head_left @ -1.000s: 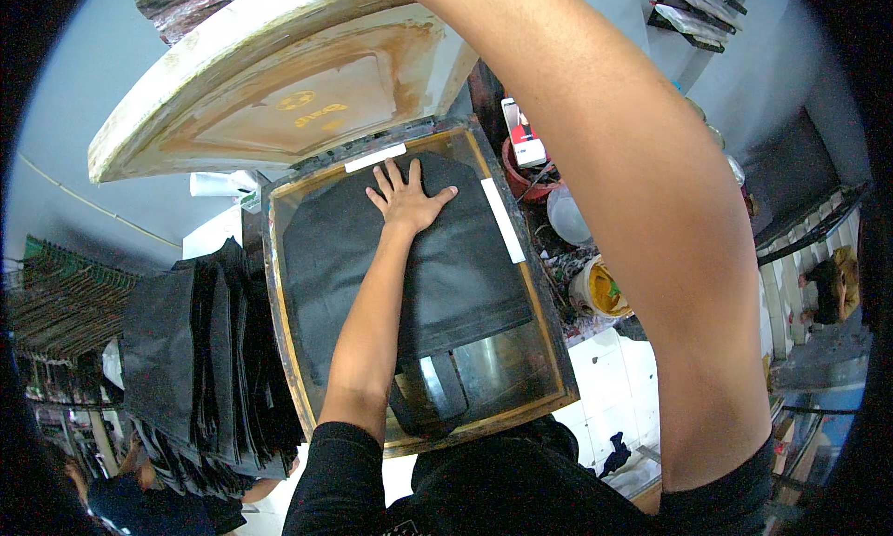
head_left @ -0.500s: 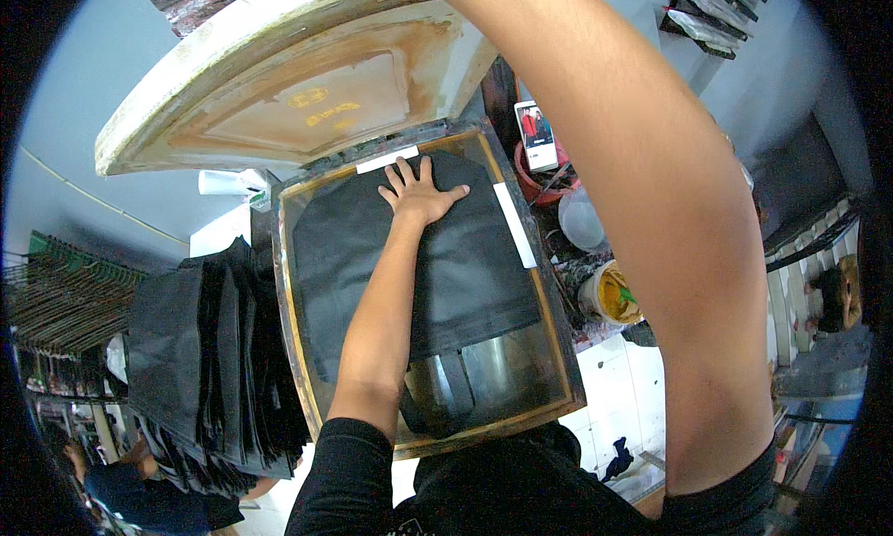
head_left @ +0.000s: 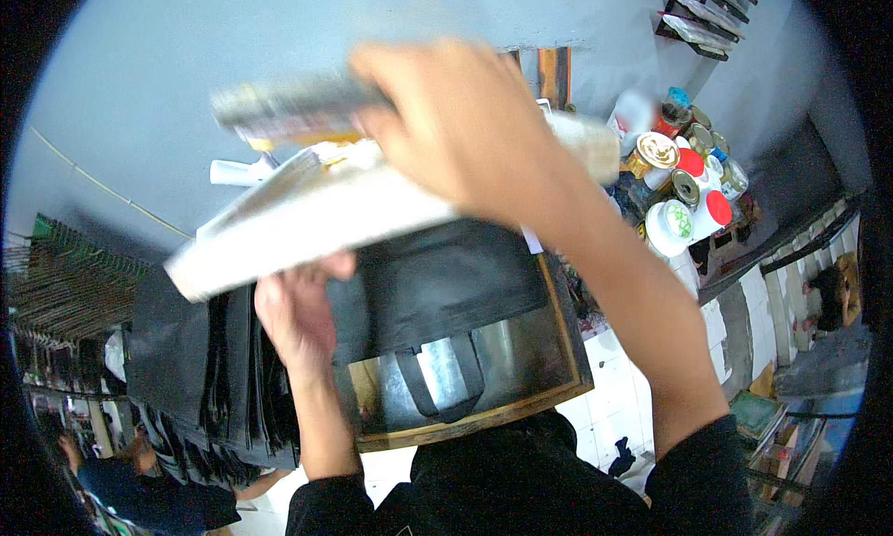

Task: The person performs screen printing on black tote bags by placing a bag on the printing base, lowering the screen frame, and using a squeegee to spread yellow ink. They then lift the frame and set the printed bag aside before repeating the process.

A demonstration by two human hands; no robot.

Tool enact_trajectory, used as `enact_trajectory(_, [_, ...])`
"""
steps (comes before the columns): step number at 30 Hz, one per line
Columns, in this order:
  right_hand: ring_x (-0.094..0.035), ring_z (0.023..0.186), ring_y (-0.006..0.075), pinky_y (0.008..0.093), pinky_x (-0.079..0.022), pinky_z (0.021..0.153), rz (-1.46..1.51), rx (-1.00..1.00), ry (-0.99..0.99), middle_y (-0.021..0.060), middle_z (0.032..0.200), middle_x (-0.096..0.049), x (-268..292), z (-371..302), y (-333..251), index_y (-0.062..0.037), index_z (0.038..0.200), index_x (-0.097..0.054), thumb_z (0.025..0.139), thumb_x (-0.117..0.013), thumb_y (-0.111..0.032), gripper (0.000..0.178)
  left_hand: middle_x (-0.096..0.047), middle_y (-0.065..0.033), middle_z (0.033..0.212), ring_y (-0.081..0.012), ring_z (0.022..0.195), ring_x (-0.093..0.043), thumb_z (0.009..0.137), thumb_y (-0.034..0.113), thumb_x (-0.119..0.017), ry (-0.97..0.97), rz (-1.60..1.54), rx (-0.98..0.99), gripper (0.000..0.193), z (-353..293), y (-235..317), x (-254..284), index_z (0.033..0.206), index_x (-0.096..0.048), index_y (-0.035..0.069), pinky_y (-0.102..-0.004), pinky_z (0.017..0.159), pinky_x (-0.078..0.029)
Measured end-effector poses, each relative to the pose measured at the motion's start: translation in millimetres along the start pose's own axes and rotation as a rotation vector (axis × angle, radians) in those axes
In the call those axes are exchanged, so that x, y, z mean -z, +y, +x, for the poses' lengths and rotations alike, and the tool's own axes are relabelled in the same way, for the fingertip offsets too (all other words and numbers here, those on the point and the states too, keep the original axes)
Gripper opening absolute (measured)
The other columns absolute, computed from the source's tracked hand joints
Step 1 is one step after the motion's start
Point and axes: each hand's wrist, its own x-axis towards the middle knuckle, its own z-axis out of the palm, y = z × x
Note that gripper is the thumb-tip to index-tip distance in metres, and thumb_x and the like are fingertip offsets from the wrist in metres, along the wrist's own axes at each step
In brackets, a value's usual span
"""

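Observation:
A pale printing screen frame [head_left: 298, 234] hangs tilted over a black fabric bag [head_left: 428, 285]. My left hand [head_left: 299, 313] is at the screen's near edge, closed on it, with its fingertips partly hidden behind the frame. Above the screen, my right hand [head_left: 446, 122] grips a squeegee [head_left: 298, 108], a grey bar with yellow ink along its lower edge, blurred by motion. The bag lies in a wood-edged printing board [head_left: 484, 423], its handle [head_left: 433, 410] stretched toward me over a shiny surface. The screen covers the bag's far part.
To the left hangs a thick stack of black bags [head_left: 219, 378], with green hangers [head_left: 65, 276] beyond. Cans and tubs [head_left: 684, 178] crowd the back right. A white roll [head_left: 237, 172] is behind the screen. At lower left another person [head_left: 153, 494] is at work.
The screen has swung down toward me from its raised position. My left hand has left the bag for the screen's edge. My right hand has come into view with the squeegee.

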Motion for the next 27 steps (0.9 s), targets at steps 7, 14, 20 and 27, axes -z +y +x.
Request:
enact_trajectory(7, [-0.065, 0.098, 0.0352, 0.0472, -0.051, 0.083, 0.118, -0.003, -0.167, 0.0143, 0.1, -0.067, -92, -171, -20, -0.0048, 0.109, -0.063, 0.085, -0.07, -0.016, 0.028, -0.073, -0.015, 0.073, -0.0142, 0.056, -0.063, 0.099, 0.018, -0.067, 0.092, 0.131, 0.753, 0.023, -175, -21, 49, 0.087, -0.072, -0.001, -0.0264, 0.054, -0.047])
enact_trajectory(14, [-0.066, 0.096, 0.0358, 0.0481, -0.051, 0.081, 0.177, 0.029, -0.347, 0.0138, 0.098, -0.067, -107, -161, -19, -0.0038, 0.106, -0.059, 0.087, -0.065, -0.016, 0.023, -0.065, -0.0066, 0.062, -0.0074, 0.045, -0.048, 0.098, 0.021, -0.071, 0.09, 0.189, 0.912, 0.029, -192, -41, 60, 0.077, -0.068, 0.003, -0.0234, 0.044, -0.034])
enact_trajectory(20, [-0.065, 0.088, 0.0343, 0.0467, -0.051, 0.078, 0.112, 0.088, -0.482, 0.0138, 0.092, -0.064, -100, -179, -50, -0.0044, 0.101, -0.057, 0.084, -0.06, -0.009, 0.018, -0.064, -0.0053, 0.06, -0.0072, 0.043, -0.046, 0.097, 0.023, -0.072, 0.101, 0.181, 0.924, 0.03, -198, -43, 61, 0.075, -0.068, 0.004, -0.0244, 0.041, -0.032])
enact_trajectory(27, [-0.066, 0.092, 0.0354, 0.049, -0.051, 0.078, 0.02, 0.097, -0.392, 0.0143, 0.092, -0.065, -182, -108, 23, -0.0064, 0.103, -0.057, 0.087, -0.061, -0.011, 0.017, -0.065, -0.007, 0.061, -0.0078, 0.043, -0.048, 0.098, 0.02, -0.072, 0.096, 0.148, 0.904, 0.028, -196, -42, 64, 0.078, -0.069, 0.001, -0.0242, 0.041, -0.034])
